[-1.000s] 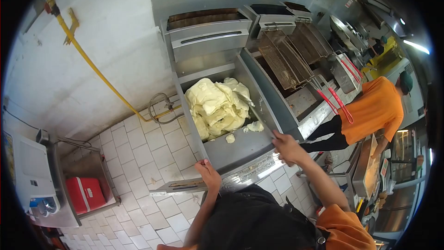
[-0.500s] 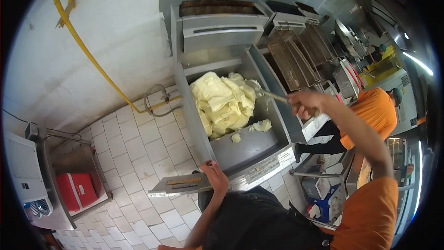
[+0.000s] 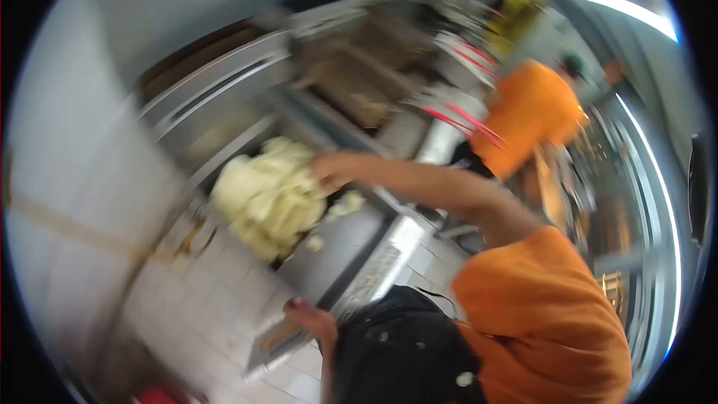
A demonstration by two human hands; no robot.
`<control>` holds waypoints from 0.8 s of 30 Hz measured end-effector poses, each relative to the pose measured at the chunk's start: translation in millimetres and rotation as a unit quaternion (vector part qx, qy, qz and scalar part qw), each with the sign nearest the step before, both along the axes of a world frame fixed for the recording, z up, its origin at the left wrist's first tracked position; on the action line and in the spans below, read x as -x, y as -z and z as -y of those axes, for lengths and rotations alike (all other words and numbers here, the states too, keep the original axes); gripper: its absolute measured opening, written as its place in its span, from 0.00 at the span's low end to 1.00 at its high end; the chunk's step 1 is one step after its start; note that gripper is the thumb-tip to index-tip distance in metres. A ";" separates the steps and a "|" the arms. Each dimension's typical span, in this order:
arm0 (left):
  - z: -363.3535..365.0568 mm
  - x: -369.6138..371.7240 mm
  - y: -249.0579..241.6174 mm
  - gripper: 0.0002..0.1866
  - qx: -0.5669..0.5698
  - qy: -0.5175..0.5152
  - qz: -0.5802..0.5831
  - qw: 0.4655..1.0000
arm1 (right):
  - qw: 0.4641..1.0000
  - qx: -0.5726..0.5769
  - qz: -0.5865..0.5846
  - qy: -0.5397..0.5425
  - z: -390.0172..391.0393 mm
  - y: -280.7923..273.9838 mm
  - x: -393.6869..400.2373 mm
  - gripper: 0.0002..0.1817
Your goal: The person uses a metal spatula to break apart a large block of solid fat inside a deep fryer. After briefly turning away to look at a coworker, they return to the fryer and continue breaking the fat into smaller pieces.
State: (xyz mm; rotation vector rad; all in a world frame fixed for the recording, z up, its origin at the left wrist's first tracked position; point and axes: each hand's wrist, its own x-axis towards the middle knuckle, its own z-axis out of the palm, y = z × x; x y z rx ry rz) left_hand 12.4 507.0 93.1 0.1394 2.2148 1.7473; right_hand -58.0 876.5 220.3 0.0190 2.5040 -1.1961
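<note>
My right hand reaches over the metal vat, at the right side of a big mound of pale yellow fat. Its fingers look curled, as around the handle of the long-handled utensil seen earlier; blur and the hand hide the tool now. Small lumps of the same fat lie on the bare sloping metal of the vat. At the vat's front left corner is my left hand, close to the swung-out metal door. Motion smears its fingers.
Behind the vat stand wire fry baskets with red handles nearby. A co-worker in an orange shirt stands to the right. A tiled floor and a wall pipe lie left; a red box shows at the bottom.
My view has swung right and blurred. My right hand has moved in from beyond the vat's right rim to the fat. The left hand stays by the front corner.
</note>
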 end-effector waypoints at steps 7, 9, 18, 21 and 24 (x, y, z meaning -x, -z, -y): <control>0.3 -1.2 -10.7 0.20 0.016 0.039 -0.051 0.998 | 0.924 -0.172 0.056 0.337 61.0 134.4 -77.2 0.19; 11.1 4.2 -18.5 0.20 0.106 0.093 -0.133 0.981 | 0.872 -0.057 0.051 0.484 98.1 72.0 -85.4 0.24; 10.2 8.2 -1.5 0.24 0.120 0.086 -0.140 0.979 | 0.909 0.227 0.098 0.335 87.4 27.3 -140.7 0.26; 11.2 11.8 6.9 0.24 0.119 0.075 -0.148 0.979 | 0.958 0.042 -0.105 0.262 104.3 13.1 -176.9 0.26; 12.3 9.2 10.7 0.23 0.180 0.067 -0.205 0.960 | 0.949 -0.142 -0.149 0.240 105.9 12.7 -171.6 0.18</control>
